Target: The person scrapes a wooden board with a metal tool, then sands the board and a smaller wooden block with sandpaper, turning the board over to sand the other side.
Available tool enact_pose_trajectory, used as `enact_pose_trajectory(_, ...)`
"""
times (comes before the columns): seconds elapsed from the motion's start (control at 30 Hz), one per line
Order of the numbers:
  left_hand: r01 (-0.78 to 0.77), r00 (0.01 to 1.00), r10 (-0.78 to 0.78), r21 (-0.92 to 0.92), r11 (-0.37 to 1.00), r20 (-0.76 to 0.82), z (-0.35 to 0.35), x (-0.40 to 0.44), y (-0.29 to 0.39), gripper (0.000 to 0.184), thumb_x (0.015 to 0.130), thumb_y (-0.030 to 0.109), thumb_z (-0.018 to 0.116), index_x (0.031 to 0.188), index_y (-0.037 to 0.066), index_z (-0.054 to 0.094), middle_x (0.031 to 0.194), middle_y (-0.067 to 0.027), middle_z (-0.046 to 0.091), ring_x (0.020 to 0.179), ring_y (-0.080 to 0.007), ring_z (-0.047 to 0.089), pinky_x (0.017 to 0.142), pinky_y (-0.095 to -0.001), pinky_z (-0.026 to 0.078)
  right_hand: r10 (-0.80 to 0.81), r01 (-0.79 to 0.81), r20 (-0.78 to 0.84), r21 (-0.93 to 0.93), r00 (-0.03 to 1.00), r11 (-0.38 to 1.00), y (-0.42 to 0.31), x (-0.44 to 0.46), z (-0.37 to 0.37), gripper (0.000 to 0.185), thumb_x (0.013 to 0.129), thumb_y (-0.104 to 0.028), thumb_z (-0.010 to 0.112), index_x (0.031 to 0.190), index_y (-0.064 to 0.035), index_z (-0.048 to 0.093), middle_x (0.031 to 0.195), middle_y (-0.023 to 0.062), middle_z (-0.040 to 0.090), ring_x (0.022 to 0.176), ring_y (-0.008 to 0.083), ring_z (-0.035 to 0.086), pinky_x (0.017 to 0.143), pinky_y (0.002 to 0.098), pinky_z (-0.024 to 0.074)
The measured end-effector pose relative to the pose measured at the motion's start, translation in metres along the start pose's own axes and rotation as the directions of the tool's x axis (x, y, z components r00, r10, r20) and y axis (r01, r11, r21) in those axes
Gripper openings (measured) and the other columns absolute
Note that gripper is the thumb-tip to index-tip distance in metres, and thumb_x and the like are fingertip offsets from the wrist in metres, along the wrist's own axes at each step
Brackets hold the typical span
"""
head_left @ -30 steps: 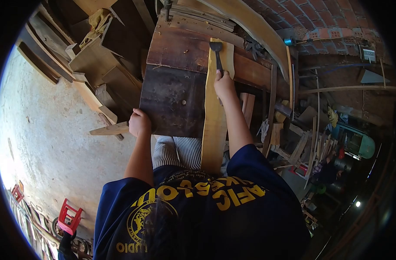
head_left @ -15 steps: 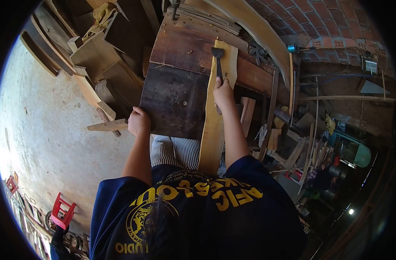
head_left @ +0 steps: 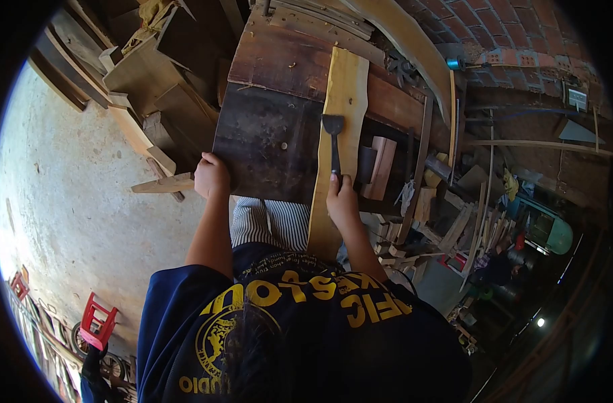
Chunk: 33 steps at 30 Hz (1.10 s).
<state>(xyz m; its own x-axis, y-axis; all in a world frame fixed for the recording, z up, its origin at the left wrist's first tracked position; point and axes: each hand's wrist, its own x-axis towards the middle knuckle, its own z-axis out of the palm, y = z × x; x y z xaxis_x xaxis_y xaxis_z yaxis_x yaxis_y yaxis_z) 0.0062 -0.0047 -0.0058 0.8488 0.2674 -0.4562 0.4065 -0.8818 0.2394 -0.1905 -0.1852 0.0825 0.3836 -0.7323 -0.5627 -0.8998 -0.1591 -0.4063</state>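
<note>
A long yellowish wooden plank (head_left: 347,84) lies across the dark worktable (head_left: 263,141) and reaches down to my waist. My right hand (head_left: 343,203) is closed round the handle of a scraper (head_left: 333,126), whose flat black blade rests on or just over the plank near its left edge. My left hand (head_left: 212,176) grips the near left corner of the worktable, with its fingers wrapped over the edge. The lower end of the plank is against or beside my clothes; the exact contact is hidden.
Wooden boards (head_left: 135,77) are stacked at the left, and a pointed wood piece (head_left: 162,184) juts out beside my left hand. A reddish block (head_left: 380,168) sits right of the plank. A red stool (head_left: 98,322) stands on the floor at the lower left.
My right hand has drawn the scraper down along the plank towards my body. The left hand has kept its hold on the table corner, and the view has shifted slightly.
</note>
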Motion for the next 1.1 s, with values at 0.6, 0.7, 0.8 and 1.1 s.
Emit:
enact_pose_trajectory(0.6, -0.009, 0.999, 0.011, -0.059, 0.998, 0.034, -0.008, -0.005, 0.001, 0.057, 0.093, 0.043, 0.026, 0.097, 0.005, 0.068, 0.095, -0.0215, 0.066, 0.091, -0.0398, 0.063, 0.08, -0.0499, 0.049, -0.072, 0.071, -0.103, -0.005, 0.992, 0.997, -0.038, 0.062, -0.009, 0.034, 0.095, -0.031, 0.044, 0.103, 0.0024, 0.043, 0.086, 0.0317, 0.061, 0.085, 0.0476, 0.06, 0.07, 0.0509, 0.0488)
enact_pose_trajectory(0.7, -0.006, 0.999, 0.008, -0.054, 0.998, 0.034, -0.007, -0.004, 0.001, 0.057, 0.093, 0.043, 0.026, 0.097, 0.005, 0.068, 0.095, -0.0214, 0.066, 0.091, -0.0398, 0.063, 0.08, -0.0497, 0.049, -0.033, 0.033, -0.055, -0.006, 0.998, 0.999, -0.036, 0.051, -0.014, 0.035, 0.095, -0.032, 0.043, 0.104, 0.0026, 0.043, 0.087, 0.0317, 0.061, 0.085, 0.0468, 0.06, 0.071, 0.0502, 0.0495)
enact_pose_trajectory(0.8, -0.018, 1.0, 0.018, -0.041, 0.999, 0.003, 0.0, 0.001, -0.002, 0.056, 0.093, 0.043, 0.026, 0.096, 0.007, 0.069, 0.093, -0.0203, 0.067, 0.089, -0.0392, 0.064, 0.078, -0.0488, 0.049, -0.06, 0.058, -0.052, -0.044, 0.997, 0.997, -0.016, 0.039, -0.005, 0.036, 0.095, -0.032, 0.044, 0.104, 0.0029, 0.043, 0.086, 0.0317, 0.062, 0.084, 0.0462, 0.061, 0.07, 0.0493, 0.0501)
enact_pose_trajectory(1.1, -0.001, 0.999, 0.002, -0.038, 0.999, 0.035, -0.005, -0.005, 0.002, 0.057, 0.093, 0.043, 0.026, 0.098, 0.005, 0.068, 0.095, -0.0216, 0.066, 0.092, -0.0396, 0.063, 0.08, -0.05, 0.049, -0.032, 0.032, 0.009, -0.031, 0.999, 0.999, -0.04, 0.055, -0.03, 0.039, 0.094, -0.032, 0.044, 0.108, 0.004, 0.045, 0.086, 0.0333, 0.061, 0.083, 0.0473, 0.061, 0.069, 0.0481, 0.0511)
